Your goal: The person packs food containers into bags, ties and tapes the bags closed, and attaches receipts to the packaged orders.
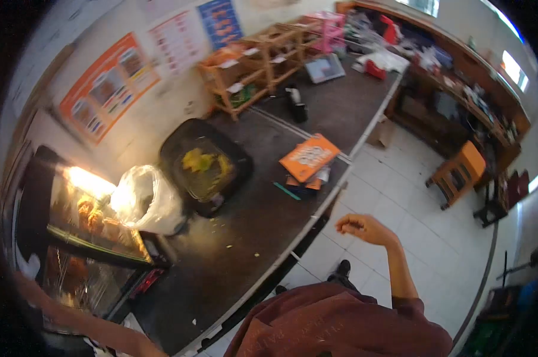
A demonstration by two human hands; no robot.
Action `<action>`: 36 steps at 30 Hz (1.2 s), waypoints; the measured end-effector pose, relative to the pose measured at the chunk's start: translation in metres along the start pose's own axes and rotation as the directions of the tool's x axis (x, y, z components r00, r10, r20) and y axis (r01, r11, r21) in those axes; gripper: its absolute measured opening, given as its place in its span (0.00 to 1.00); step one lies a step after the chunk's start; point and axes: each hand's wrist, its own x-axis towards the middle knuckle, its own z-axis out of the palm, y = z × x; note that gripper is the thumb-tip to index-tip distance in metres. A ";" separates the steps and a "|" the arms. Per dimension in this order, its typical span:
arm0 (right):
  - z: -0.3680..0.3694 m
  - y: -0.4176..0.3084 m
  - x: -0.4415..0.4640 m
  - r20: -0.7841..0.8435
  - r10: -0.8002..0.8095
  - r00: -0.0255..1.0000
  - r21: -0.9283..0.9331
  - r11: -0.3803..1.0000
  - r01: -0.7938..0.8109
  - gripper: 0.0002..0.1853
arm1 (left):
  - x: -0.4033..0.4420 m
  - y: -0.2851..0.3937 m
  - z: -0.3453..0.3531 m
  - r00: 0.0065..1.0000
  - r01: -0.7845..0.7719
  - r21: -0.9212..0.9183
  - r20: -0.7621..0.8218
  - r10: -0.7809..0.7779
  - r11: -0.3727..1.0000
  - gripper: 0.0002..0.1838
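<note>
My right hand (364,228) hangs over the white tiled floor, to the right of the dark table (221,279). Its fingers are loosely bent and apart from the thumb, with nothing in them. At the left edge my left arm (96,327) reaches toward a lit glass display case (93,256) with fried-looking food inside. The left hand is lost in the dark rim of the view, so its fingers cannot be made out. Beside the case stands a clear plastic bag (147,202). Next to it sits a black tray (206,166) with yellow pieces in it.
An orange printed box (309,157) lies near the table's edge, with a green stick (287,190) beside it. Wooden racks (239,77) line the wall. A tablet-like screen (325,69) and a black device (296,104) stand farther along. An orange stool (459,172) is on the floor.
</note>
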 end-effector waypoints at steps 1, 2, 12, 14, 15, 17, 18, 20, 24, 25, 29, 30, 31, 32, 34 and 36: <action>-0.023 0.004 -0.010 -0.095 -0.005 0.995 0.010 1.000 0.006 0.11 | -0.002 0.044 -0.009 0.999 0.003 -0.123 -0.039 -0.008 0.992 0.20; -0.045 0.009 -0.018 -0.185 -0.014 0.983 0.014 1.000 0.017 0.11 | -0.009 0.091 -0.015 0.998 0.015 -0.259 -0.056 -0.031 0.966 0.21; -0.227 0.107 -0.120 -0.619 0.241 0.747 0.263 0.960 -0.092 0.11 | -0.224 0.588 0.075 -0.308 0.951 0.308 0.951 0.006 0.025 0.45; -0.259 0.127 -0.117 -0.633 0.293 0.717 0.297 0.947 -0.124 0.13 | -0.283 0.626 0.090 -0.253 0.956 0.276 0.947 0.199 -0.096 0.47; -0.277 0.140 -0.112 -0.628 0.300 0.718 0.292 0.946 -0.140 0.14 | -0.299 0.637 0.099 -0.269 0.935 0.296 0.951 0.151 -0.194 0.46; -0.307 0.165 -0.094 -0.599 0.314 0.737 0.303 0.940 -0.154 0.14 | -0.289 0.652 0.095 -0.267 0.898 0.306 0.950 0.163 -0.316 0.44; -0.324 0.175 -0.082 -0.583 0.318 0.748 0.317 0.936 -0.150 0.14 | -0.276 0.656 0.093 -0.237 0.888 0.307 0.944 0.231 -0.343 0.44; -0.358 0.193 -0.051 -0.548 0.319 0.773 0.332 0.932 -0.149 0.13 | -0.280 0.662 0.099 -0.244 0.883 0.299 0.951 0.190 -0.362 0.38; -0.429 0.222 0.046 -0.406 0.274 0.872 0.320 0.936 -0.146 0.12 | -0.243 0.710 0.089 -0.285 0.902 0.272 0.958 0.012 -0.335 0.35; -0.452 0.225 0.075 -0.363 0.274 0.891 0.316 0.935 -0.159 0.12 | -0.231 0.730 0.090 -0.292 0.899 0.271 0.956 -0.011 -0.343 0.34; -0.547 0.246 0.173 -0.254 0.276 0.927 0.291 0.936 -0.198 0.13 | -0.194 0.817 0.115 -0.257 0.898 0.223 0.965 -0.041 -0.380 0.30; -0.575 0.248 0.196 -0.263 0.248 0.933 0.263 0.948 -0.178 0.13 | -0.193 0.837 0.127 -0.239 0.909 0.200 0.969 -0.063 -0.366 0.30; -0.600 0.250 0.216 -0.265 0.228 0.937 0.240 0.957 -0.165 0.13 | -0.193 0.859 0.138 -0.260 0.882 0.217 0.964 -0.047 -0.419 0.32; -0.624 0.253 0.235 -0.265 0.212 0.941 0.222 0.963 -0.155 0.13 | -0.182 0.882 0.146 -0.289 0.894 0.232 0.952 -0.097 -0.383 0.32; -0.679 0.259 0.278 -0.325 0.175 0.930 0.213 0.971 -0.109 0.12 | -0.154 0.934 0.162 -0.323 0.916 0.253 0.924 -0.202 -0.311 0.33; -0.742 0.269 0.333 -0.399 0.068 0.914 0.053 0.997 -0.051 0.12 | -0.149 0.982 0.189 -0.295 0.907 0.218 0.939 -0.176 -0.361 0.33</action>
